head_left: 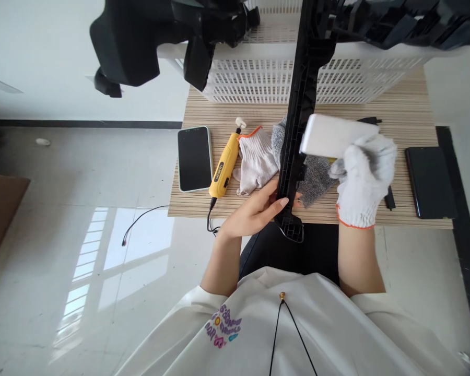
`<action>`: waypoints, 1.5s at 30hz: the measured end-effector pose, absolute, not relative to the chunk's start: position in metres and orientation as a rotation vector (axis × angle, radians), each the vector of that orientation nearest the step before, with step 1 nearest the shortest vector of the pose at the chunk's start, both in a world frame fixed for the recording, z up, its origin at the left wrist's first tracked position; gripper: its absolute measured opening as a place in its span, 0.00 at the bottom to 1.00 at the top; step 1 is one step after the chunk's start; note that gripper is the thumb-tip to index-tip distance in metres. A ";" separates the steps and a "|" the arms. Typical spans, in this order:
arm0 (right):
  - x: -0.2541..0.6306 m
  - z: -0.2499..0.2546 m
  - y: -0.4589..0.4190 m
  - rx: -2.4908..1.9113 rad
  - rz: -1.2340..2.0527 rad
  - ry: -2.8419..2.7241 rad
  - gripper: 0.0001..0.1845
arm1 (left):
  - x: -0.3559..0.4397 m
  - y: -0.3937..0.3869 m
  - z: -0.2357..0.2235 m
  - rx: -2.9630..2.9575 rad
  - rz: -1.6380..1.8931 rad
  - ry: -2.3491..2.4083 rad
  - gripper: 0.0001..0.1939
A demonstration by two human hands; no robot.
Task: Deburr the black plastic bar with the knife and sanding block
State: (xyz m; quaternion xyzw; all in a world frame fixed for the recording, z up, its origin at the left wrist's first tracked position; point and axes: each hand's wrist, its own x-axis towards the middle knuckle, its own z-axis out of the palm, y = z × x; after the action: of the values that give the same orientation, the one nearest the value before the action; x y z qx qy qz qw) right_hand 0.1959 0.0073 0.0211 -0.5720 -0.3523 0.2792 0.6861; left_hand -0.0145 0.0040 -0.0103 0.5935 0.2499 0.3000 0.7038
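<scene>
My bare left hand [253, 213] is wrapped around the lower end of a long black plastic trim piece [296, 117]. The ribbed side of the piece faces up, and it runs away from me past the table's far edge. A white cotton glove with an orange cuff covers my right hand [366, 169], which grips a white rectangular block [335, 134]. One end of the block is at the trim's right edge; whether they touch, I cannot tell. Under the trim lie a grey knitted glove [316, 180] and, to its left, a white glove [258, 159].
A yellow rotary tool [225, 166] with a white tip and a cord lies left of the gloves. One phone [195, 159] is at the table's left, another phone [431, 181] at its right. White baskets [254, 81] stand behind, with black plastic parts [141, 42] overhanging them.
</scene>
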 end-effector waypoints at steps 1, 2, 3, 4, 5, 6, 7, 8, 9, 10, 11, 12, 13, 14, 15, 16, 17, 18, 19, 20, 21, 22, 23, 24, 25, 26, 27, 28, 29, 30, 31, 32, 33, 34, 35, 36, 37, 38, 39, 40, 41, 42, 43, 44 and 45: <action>0.197 0.020 0.007 -1.272 0.568 -0.736 0.10 | -0.015 0.004 -0.011 1.321 0.669 0.552 0.22; 0.198 0.019 0.007 -1.261 0.533 -0.708 0.10 | -0.015 0.004 -0.013 1.322 0.675 0.546 0.22; 0.198 0.018 0.006 -1.255 0.544 -0.726 0.10 | -0.015 0.004 -0.014 1.322 0.677 0.536 0.23; 0.198 0.017 0.005 -1.260 0.596 -0.784 0.11 | -0.015 0.003 -0.015 1.320 0.679 0.529 0.23; 0.198 0.017 0.004 -1.275 0.662 -0.856 0.11 | -0.015 0.003 -0.016 1.315 0.680 0.528 0.23; 0.197 0.016 0.003 -1.299 0.711 -0.912 0.12 | -0.015 0.003 -0.016 1.309 0.679 0.534 0.23; 0.197 0.016 0.003 -1.327 0.723 -0.937 0.11 | -0.015 0.003 -0.017 1.300 0.681 0.541 0.24; 0.196 0.017 0.002 -1.349 0.690 -0.923 0.11 | -0.015 0.003 -0.017 1.292 0.685 0.548 0.24; 0.195 0.017 0.002 -1.358 0.634 -0.883 0.10 | -0.015 0.003 -0.017 1.285 0.691 0.550 0.24; 0.195 0.017 0.002 -1.347 0.576 -0.833 0.09 | -0.015 0.003 -0.017 1.283 0.699 0.545 0.24; 0.195 0.017 0.002 -1.324 0.549 -0.799 0.09 | -0.014 0.003 -0.017 1.282 0.705 0.535 0.24; 0.195 0.017 0.001 -1.299 0.564 -0.792 0.09 | -0.014 0.003 -0.017 1.282 0.709 0.527 0.23; 0.195 0.017 0.001 -1.278 0.608 -0.807 0.10 | -0.014 0.003 -0.017 1.283 0.711 0.522 0.22; 0.196 0.017 0.001 -1.261 0.659 -0.831 0.09 | -0.014 0.003 -0.017 1.286 0.711 0.525 0.22; 0.196 0.017 0.000 -1.244 0.699 -0.852 0.09 | -0.014 0.003 -0.017 1.291 0.716 0.533 0.21; 0.196 0.017 0.000 -1.227 0.721 -0.865 0.09 | -0.014 0.003 -0.017 1.298 0.721 0.544 0.21; 0.195 0.017 0.000 -1.208 0.716 -0.870 0.12 | -0.014 0.003 -0.017 1.307 0.726 0.556 0.20; 0.195 0.018 0.000 -1.184 0.683 -0.866 0.15 | -0.014 0.003 -0.018 1.315 0.732 0.563 0.20; 0.195 0.018 0.000 -1.163 0.637 -0.860 0.20 | -0.014 0.003 -0.018 1.321 0.736 0.565 0.19; 0.195 0.017 0.001 -1.160 0.599 -0.866 0.23 | -0.014 0.003 -0.018 1.323 0.737 0.561 0.19; 0.195 0.017 0.001 -1.176 0.563 -0.879 0.24 | -0.014 0.003 -0.018 1.322 0.734 0.554 0.19; 0.195 0.016 0.001 -1.203 0.530 -0.895 0.24 | -0.014 0.003 -0.019 1.320 0.731 0.549 0.18; 0.196 0.015 0.001 -1.232 0.502 -0.903 0.21 | -0.014 0.003 -0.019 1.318 0.731 0.546 0.18; 0.197 0.014 0.000 -1.257 0.492 -0.899 0.18 | -0.014 0.003 -0.019 1.316 0.730 0.548 0.18; 0.199 0.014 -0.001 -1.273 0.493 -0.879 0.14 | -0.014 0.003 -0.019 1.316 0.730 0.553 0.18; 0.201 0.014 -0.001 -1.277 0.505 -0.846 0.10 | -0.014 0.003 -0.020 1.319 0.730 0.558 0.18; 0.204 0.016 -0.002 -1.275 0.532 -0.810 0.07 | -0.013 0.003 -0.020 1.323 0.730 0.562 0.18; 0.208 0.018 -0.002 -1.278 0.581 -0.786 0.06 | -0.013 0.003 -0.019 1.325 0.729 0.565 0.18; 0.212 0.021 -0.001 -1.295 0.655 -0.786 0.06 | -0.013 0.003 -0.019 1.326 0.725 0.569 0.19; 0.216 0.024 0.000 -1.330 0.761 -0.821 0.08 | -0.013 0.003 -0.019 1.324 0.723 0.575 0.19; 0.221 0.028 0.003 -1.377 0.881 -0.881 0.10 | -0.013 0.003 -0.018 1.319 0.723 0.584 0.19; 0.225 0.031 0.007 -1.423 1.000 -0.953 0.11 | -0.013 0.003 -0.018 1.315 0.722 0.594 0.18; 0.228 0.034 0.011 -1.460 1.089 -1.018 0.11 | -0.013 0.003 -0.017 1.314 0.723 0.605 0.18; 0.230 0.037 0.016 -1.478 1.130 -1.066 0.11 | -0.013 0.003 -0.017 1.318 0.726 0.612 0.18; 0.231 0.040 0.020 -1.476 1.123 -1.088 0.11 | -0.012 0.003 -0.017 1.324 0.726 0.617 0.17; 0.230 0.042 0.025 -1.461 1.074 -1.087 0.10 | -0.012 0.003 -0.016 1.328 0.727 0.618 0.17; 0.228 0.045 0.028 -1.441 1.019 -1.081 0.08 | -0.012 0.003 -0.016 1.328 0.726 0.617 0.17; 0.225 0.047 0.031 -1.423 0.989 -1.084 0.06 | -0.012 0.004 -0.016 1.325 0.724 0.617 0.18; 0.221 0.050 0.033 -1.411 0.990 -1.100 0.05 | -0.012 0.004 -0.016 1.322 0.720 0.618 0.18; 0.217 0.052 0.033 -1.403 1.017 -1.129 0.05 | -0.012 0.004 -0.017 1.319 0.717 0.618 0.18; 0.213 0.054 0.034 -1.396 1.048 -1.153 0.06 | -0.013 0.004 -0.017 1.321 0.717 0.615 0.18; 0.209 0.056 0.033 -1.390 1.062 -1.156 0.06 | -0.013 0.004 -0.017 1.325 0.718 0.612 0.18; 0.206 0.058 0.032 -1.383 1.048 -1.134 0.07 | -0.013 0.005 -0.017 1.332 0.717 0.609 0.18; 0.203 0.059 0.031 -1.377 1.004 -1.089 0.07 | -0.013 0.005 -0.017 1.341 0.719 0.607 0.17; 0.201 0.059 0.030 -1.374 0.947 -1.035 0.06 | -0.013 0.005 -0.017 1.352 0.721 0.605 0.17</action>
State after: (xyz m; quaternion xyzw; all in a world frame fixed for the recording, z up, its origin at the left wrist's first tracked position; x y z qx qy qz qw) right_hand 0.2014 0.0302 0.0594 -0.5817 -0.4384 0.4011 0.5555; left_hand -0.0131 0.0048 -0.0173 0.6020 0.2693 0.3211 0.6797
